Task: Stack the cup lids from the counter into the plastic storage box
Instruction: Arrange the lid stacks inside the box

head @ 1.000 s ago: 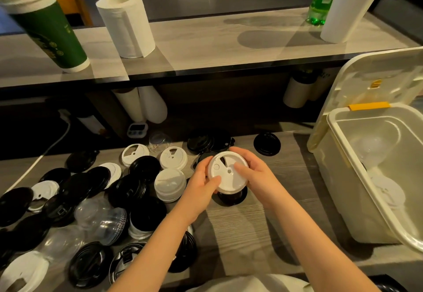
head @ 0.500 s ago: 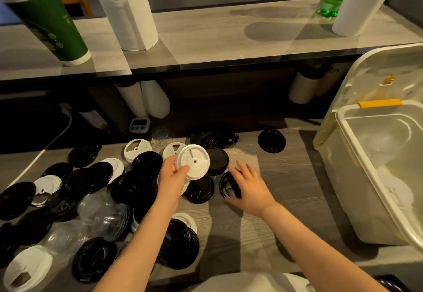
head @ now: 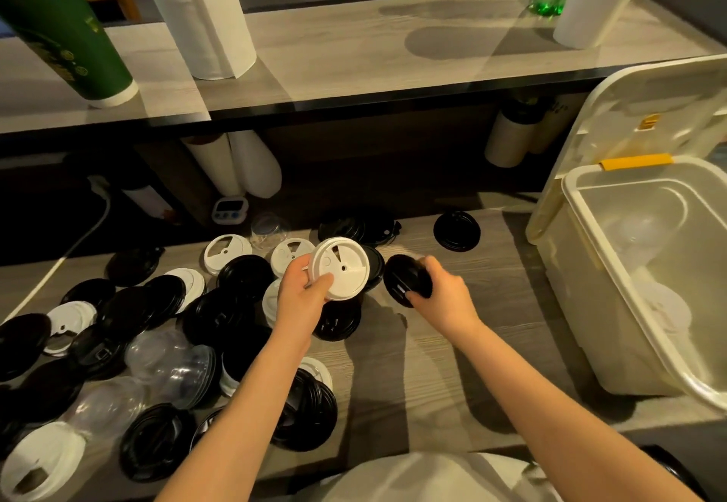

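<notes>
**Right of centre, a 2nd pickup**

Across the grey wood-grain counter (head: 432, 363) lids (head: 244, 277) lay scattered, the translucent plastic storage box (head: 582, 324) open at right. The left hand (head: 301, 297) clamped its fingers on 1 white round plastic lid (head: 342, 271). The right hand (head: 444, 297), spread flat before, had curled round 1 black round lid (head: 407, 279), probably for stacking.

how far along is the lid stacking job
Early. Done: only a few pale lids lie in the plastic storage box. In hand: the left hand holds a white lid, the right hand grips a black lid. Left: many scattered lids, black, white and clear, cover the counter.
</notes>
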A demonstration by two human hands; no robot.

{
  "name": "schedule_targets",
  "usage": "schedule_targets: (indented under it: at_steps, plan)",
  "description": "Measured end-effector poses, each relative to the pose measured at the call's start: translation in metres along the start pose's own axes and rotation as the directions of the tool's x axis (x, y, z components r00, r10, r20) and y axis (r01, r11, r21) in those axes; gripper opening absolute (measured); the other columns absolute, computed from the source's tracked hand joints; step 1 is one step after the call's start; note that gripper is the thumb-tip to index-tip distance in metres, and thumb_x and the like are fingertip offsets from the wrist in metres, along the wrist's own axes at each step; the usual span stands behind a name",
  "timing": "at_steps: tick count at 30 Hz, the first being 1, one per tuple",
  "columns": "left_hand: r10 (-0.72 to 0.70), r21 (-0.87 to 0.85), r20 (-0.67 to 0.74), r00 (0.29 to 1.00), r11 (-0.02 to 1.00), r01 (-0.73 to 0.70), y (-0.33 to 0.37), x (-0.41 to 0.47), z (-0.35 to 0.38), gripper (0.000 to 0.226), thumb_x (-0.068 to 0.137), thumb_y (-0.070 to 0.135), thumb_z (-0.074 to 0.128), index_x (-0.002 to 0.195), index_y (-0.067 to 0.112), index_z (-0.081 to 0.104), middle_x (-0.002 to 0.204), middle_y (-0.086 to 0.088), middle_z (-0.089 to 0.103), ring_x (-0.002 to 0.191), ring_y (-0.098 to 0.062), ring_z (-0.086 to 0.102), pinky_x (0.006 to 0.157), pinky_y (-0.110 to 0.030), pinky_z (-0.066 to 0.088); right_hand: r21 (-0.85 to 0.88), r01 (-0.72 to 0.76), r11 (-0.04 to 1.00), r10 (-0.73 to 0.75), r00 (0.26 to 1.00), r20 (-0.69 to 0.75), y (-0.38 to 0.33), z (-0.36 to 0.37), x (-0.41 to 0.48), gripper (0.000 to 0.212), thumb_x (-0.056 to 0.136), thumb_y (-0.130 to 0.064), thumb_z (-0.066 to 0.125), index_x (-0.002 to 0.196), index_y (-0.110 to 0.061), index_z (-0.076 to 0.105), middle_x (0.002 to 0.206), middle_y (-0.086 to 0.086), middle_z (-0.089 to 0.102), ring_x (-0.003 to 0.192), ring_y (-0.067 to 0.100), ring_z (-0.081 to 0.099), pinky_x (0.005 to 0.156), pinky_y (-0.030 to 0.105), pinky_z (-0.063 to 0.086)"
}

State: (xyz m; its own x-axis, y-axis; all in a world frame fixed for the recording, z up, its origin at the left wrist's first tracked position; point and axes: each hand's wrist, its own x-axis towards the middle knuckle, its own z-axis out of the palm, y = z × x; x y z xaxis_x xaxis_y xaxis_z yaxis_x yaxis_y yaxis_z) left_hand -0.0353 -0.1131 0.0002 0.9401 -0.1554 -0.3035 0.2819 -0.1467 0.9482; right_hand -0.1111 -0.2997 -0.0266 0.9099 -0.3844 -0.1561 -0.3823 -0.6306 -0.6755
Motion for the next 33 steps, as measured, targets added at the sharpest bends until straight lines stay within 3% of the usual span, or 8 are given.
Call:
schedule_targets:
  at_steps: [3,7,12,15,17,20,27,33]
  plan:
    - [0.029,-0.026,0.03,0.999,0.999,-0.028,0.006,-0.004,0.013,0.034,0.089,0.001,0.054,0.115,0.023,0.05,0.119,-0.006,0.057,0.108,-0.02,0.056,0.08,-0.032,0.052,0.206,-0.006,0.979,0.023,0.997,-0.079,-0.005,-0.027,-0.013,0.046,0.082,-0.014,0.069,0.122,-0.021,0.048,0.116,0.002,0.062,0.107,0.017,0.057,0.084,0.026,0.047]
    - [0.11,-0.033,0.106,0.988,0.994,-0.107,0.02,-0.016,0.04,0.035,0.089,0.0,0.053,0.118,0.02,0.052,0.117,-0.004,0.058,0.106,-0.017,0.058,0.082,-0.037,0.053,0.307,0.068,0.949,-0.006,0.98,-0.198,-0.004,-0.072,-0.032,0.054,0.081,-0.014,0.072,0.127,-0.027,0.047,0.122,-0.002,0.059,0.11,0.01,0.055,0.09,0.024,0.047]
    - [0.18,-0.032,0.191,0.965,0.984,-0.177,0.04,-0.04,0.087,0.038,0.092,0.003,0.05,0.127,0.019,0.049,0.116,0.005,0.056,0.106,-0.012,0.055,0.08,-0.029,0.051,0.389,0.193,0.901,-0.059,0.942,-0.33,0.012,-0.135,-0.05,0.05,0.083,-0.005,0.067,0.126,-0.026,0.052,0.119,-0.007,0.059,0.113,0.008,0.056,0.094,0.022,0.049]
    - [0.192,-0.021,0.224,0.956,0.981,-0.192,0.047,-0.053,0.118,0.039,0.092,0.005,0.051,0.128,0.022,0.049,0.119,0.006,0.056,0.109,-0.012,0.055,0.087,-0.033,0.052,0.452,0.21,0.867,-0.03,0.927,-0.373,0.034,-0.172,-0.056,0.051,0.085,-0.001,0.065,0.122,-0.032,0.05,0.112,-0.012,0.058,0.105,0.011,0.061,0.087,0.02,0.052]
    - [0.193,-0.013,0.236,0.953,0.981,-0.195,0.052,-0.063,0.139,0.038,0.092,0.006,0.051,0.125,0.026,0.05,0.117,0.008,0.057,0.109,-0.01,0.055,0.089,-0.034,0.051,0.468,0.171,0.867,0.017,0.929,-0.371,0.053,-0.197,-0.056,0.048,0.086,-0.002,0.064,0.12,-0.032,0.049,0.11,-0.004,0.058,0.094,0.012,0.064,0.074,0.017,0.055]
    - [0.199,-0.015,0.233,0.952,0.979,-0.201,0.061,-0.077,0.171,0.036,0.092,0.005,0.051,0.121,0.027,0.05,0.114,0.009,0.058,0.107,-0.01,0.056,0.081,-0.027,0.05,0.495,0.053,0.868,0.12,0.943,-0.311,0.085,-0.231,-0.051,0.038,0.087,-0.004,0.063,0.113,-0.027,0.046,0.103,0.0,0.058,0.082,0.013,0.065,0.053,0.018,0.054]
    - [0.167,-0.025,0.266,0.949,0.986,-0.167,0.074,-0.101,0.232,0.037,0.091,0.003,0.052,0.118,0.027,0.055,0.115,0.004,0.062,0.103,-0.01,0.06,0.074,-0.022,0.055,0.316,-0.117,0.941,0.13,0.991,-0.022,0.163,-0.279,-0.036,0.034,0.084,-0.004,0.066,0.108,-0.024,0.052,0.093,0.006,0.052,0.067,0.02,0.058,0.047,0.024,0.052]
    - [0.167,-0.063,0.242,0.956,0.986,-0.156,0.073,-0.117,0.27,0.038,0.09,0.001,0.052,0.113,0.031,0.057,0.114,0.003,0.063,0.102,-0.01,0.061,0.069,-0.018,0.053,-0.14,-0.116,0.983,0.168,0.877,0.451,0.192,-0.258,-0.03,0.039,0.084,-0.009,0.068,0.117,-0.024,0.054,0.101,-0.001,0.049,0.072,0.012,0.056,0.052,0.021,0.052]
